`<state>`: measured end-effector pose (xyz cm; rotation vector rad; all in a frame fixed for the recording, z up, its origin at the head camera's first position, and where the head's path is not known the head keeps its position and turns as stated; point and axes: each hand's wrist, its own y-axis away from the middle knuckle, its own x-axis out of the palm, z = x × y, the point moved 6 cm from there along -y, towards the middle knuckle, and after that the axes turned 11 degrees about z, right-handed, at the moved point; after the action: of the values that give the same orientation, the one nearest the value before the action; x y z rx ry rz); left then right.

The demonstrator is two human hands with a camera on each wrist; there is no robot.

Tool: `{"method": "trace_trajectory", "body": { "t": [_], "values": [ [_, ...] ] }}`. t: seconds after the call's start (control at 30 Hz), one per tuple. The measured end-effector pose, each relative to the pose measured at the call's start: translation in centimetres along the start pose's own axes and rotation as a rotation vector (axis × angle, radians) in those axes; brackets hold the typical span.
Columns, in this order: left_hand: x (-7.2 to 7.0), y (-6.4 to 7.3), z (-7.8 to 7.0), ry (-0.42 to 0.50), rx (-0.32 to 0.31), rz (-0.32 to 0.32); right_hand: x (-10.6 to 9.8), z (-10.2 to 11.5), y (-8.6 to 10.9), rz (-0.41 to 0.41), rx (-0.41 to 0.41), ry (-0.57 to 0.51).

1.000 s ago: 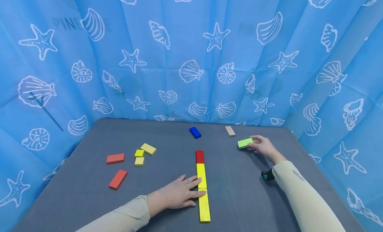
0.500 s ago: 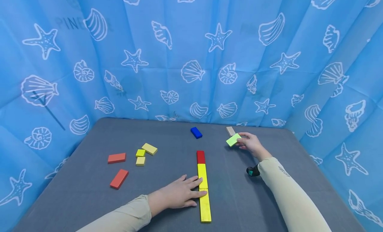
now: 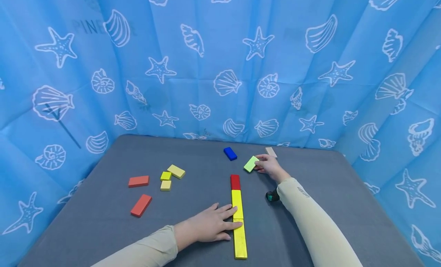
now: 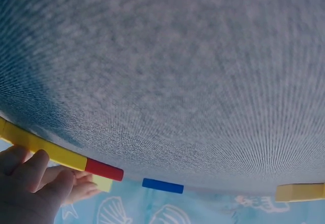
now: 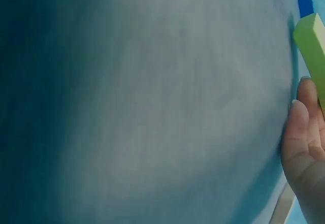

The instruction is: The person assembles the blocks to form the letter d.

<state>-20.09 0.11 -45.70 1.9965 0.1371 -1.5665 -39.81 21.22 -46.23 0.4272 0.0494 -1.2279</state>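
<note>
Two yellow blocks [image 3: 237,204] and a red block [image 3: 235,182] lie end to end in a straight row on the grey table. My left hand [image 3: 208,224] rests beside the row, its spread fingertips touching the yellow blocks near their joint. In the right wrist view, a light green block [image 5: 312,41] is pinched in my right hand [image 5: 304,137]. In the head view that green block sits a little above the table, tilted, to the upper right of the red block. A blue block [image 3: 230,153] lies just beyond it, apart from the row.
A beige block [image 3: 271,152] lies behind my right hand. On the left are two orange-red blocks [image 3: 141,205] and a cluster of small yellow and cream blocks [image 3: 165,186]. A blue shell-patterned curtain [image 3: 220,68] hangs behind the grey table [image 3: 96,228].
My right hand has carried the green block leftward across the table, past the beige block, towards the red end of the row. The left hand stays on the yellow blocks.
</note>
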Motion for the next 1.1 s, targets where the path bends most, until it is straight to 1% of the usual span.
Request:
{"method": "trace_trajectory", "body": {
  "t": [0.1,0.2,0.37,0.47,0.53,0.6,0.73,0.83,0.97,1.1],
  "values": [
    [0.0,-0.2,-0.1,0.005,0.005,-0.005,0.8,0.3,-0.6,-0.01,0.002,0.032],
    [0.1,-0.3,0.0,0.011,0.001,-0.001,1.5,0.8,-1.0,-0.021,0.003,0.094],
    [0.1,-0.5,0.0,0.008,-0.001,0.0,2.9,1.7,-1.5,-0.011,0.004,0.299],
    [0.1,-0.4,0.1,0.001,0.002,-0.002,3.4,2.0,-1.8,-0.028,0.029,0.395],
    [0.1,-0.4,0.1,0.001,0.001,-0.002,3.7,2.0,-2.1,-0.029,0.058,0.405],
    [0.2,-0.3,0.2,0.001,-0.002,0.0,4.1,2.0,-2.3,-0.016,0.065,0.412],
    [0.3,-0.3,0.2,-0.001,-0.011,0.006,4.9,2.1,-2.5,0.045,0.035,0.411],
    [0.2,-0.2,0.2,-0.003,-0.011,0.005,5.2,2.2,-2.5,0.077,0.014,0.421],
    [0.1,-0.1,0.2,-0.014,-0.014,0.003,5.5,2.2,-2.3,0.111,0.015,0.435],
    [0.1,-0.1,0.1,-0.018,-0.014,0.003,5.6,2.1,-2.2,0.119,0.026,0.447]
  ]
}}
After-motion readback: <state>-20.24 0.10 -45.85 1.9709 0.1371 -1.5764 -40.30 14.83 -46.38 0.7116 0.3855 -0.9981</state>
